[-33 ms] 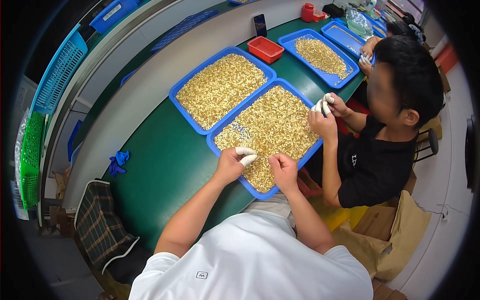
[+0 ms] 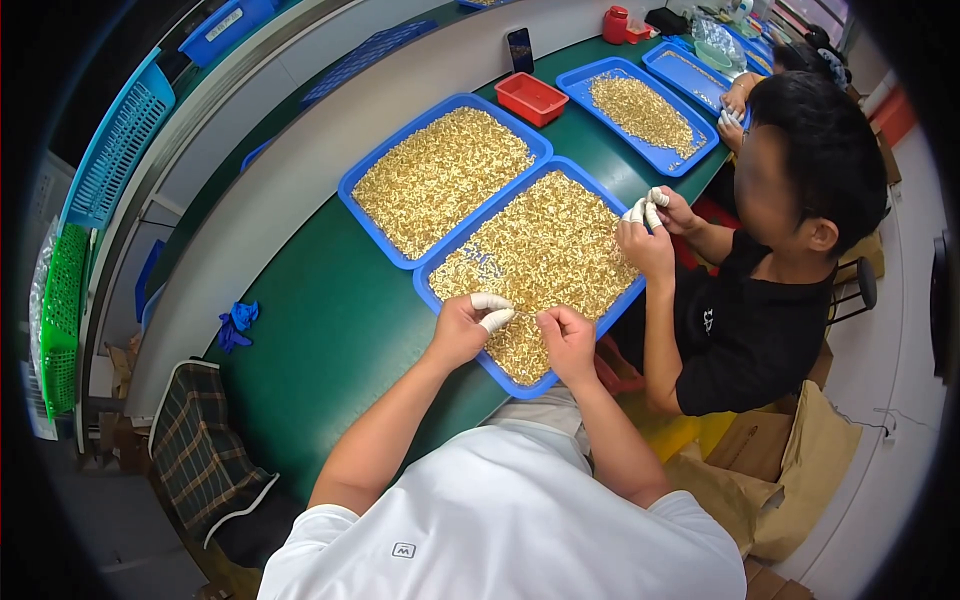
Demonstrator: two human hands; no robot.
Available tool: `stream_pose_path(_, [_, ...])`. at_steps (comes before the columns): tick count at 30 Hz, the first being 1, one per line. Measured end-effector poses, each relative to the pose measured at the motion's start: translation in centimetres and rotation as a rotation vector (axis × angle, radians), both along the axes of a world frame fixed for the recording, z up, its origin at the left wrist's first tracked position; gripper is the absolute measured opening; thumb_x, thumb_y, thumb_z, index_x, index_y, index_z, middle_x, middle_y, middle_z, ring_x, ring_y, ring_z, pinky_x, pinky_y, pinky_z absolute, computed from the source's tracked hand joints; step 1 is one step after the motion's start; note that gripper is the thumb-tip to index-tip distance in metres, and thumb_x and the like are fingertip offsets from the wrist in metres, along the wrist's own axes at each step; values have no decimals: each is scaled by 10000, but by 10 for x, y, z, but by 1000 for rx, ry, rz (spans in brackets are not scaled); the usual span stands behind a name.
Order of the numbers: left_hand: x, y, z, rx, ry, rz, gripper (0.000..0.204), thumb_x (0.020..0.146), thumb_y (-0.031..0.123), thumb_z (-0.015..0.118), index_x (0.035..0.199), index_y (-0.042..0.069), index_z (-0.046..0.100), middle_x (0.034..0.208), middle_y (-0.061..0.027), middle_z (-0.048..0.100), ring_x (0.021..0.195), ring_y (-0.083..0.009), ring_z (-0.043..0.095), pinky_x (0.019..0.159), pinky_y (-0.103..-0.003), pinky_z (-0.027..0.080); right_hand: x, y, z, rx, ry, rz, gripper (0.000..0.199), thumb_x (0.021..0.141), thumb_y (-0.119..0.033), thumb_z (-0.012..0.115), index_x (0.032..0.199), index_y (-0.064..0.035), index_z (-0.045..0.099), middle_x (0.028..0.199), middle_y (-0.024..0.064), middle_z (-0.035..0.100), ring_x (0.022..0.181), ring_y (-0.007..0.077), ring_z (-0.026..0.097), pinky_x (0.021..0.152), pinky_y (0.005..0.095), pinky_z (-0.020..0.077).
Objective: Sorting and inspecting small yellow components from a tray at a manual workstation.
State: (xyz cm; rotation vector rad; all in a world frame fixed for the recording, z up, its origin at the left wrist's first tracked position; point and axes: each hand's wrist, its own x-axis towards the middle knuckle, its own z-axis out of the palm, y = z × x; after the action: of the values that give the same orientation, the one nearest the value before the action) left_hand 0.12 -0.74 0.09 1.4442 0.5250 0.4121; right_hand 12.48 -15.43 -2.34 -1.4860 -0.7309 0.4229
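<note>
My left hand [image 2: 468, 325] hovers over the near edge of a blue tray [image 2: 428, 290], with white finger cots on its thumb and forefinger. Those two fingertips come close together in a pinch; whatever is between them is too small to name. My right hand [image 2: 568, 340] is beside it above the same tray, thumb and forefinger pressed together, other fingers curled. What it pinches, if anything, cannot be made out. A thick layer of small gold-coloured pieces [image 2: 550, 235] fills the tray, with a patch of blue bottom showing at its left side.
A second blue tray [image 2: 350, 205] of similar pieces adjoins it on the green table [image 2: 300, 290]. Beyond are a red basket [image 2: 531, 100], a phone [image 2: 520, 50] and another part-filled blue tray [image 2: 665, 165]. A co-worker's hands [image 2: 650, 225] are at the right edge. Blue gloves [image 2: 237, 325] lie left.
</note>
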Motion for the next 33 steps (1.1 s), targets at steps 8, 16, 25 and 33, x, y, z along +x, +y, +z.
stream_pose_path(8, [1,-2,7,69,21,2,116,875,74,736,966,2,722,890,-14,713,802,-69,630,711,-236,513,0,-1,1,-8,0,-2,195,923,-114,672,783,17,635,615,22,558,552,70,477,500,260,380])
stream_pose_path(16, [1,1,2,39,16,1,117,861,88,754,929,-3,729,853,-11,708,767,-64,626,685,-234,507,3,-1,0,-32,33,57,190,915,-98,672,773,24,640,626,28,574,563,77,510,509,259,399])
stream_pose_path(25, [-3,7,14,187,120,-77,110,849,87,765,920,7,738,845,-22,699,751,-74,616,678,-242,501,1,-1,4,-25,3,17,138,881,-58,694,775,20,653,659,52,598,574,103,535,525,261,413])
stream_pose_path(33, [-5,7,12,219,115,-85,104,842,65,766,921,5,736,869,-36,703,763,-81,621,679,-246,503,0,0,11,-1,-162,5,173,887,-86,690,757,21,652,640,74,601,557,140,537,515,283,407])
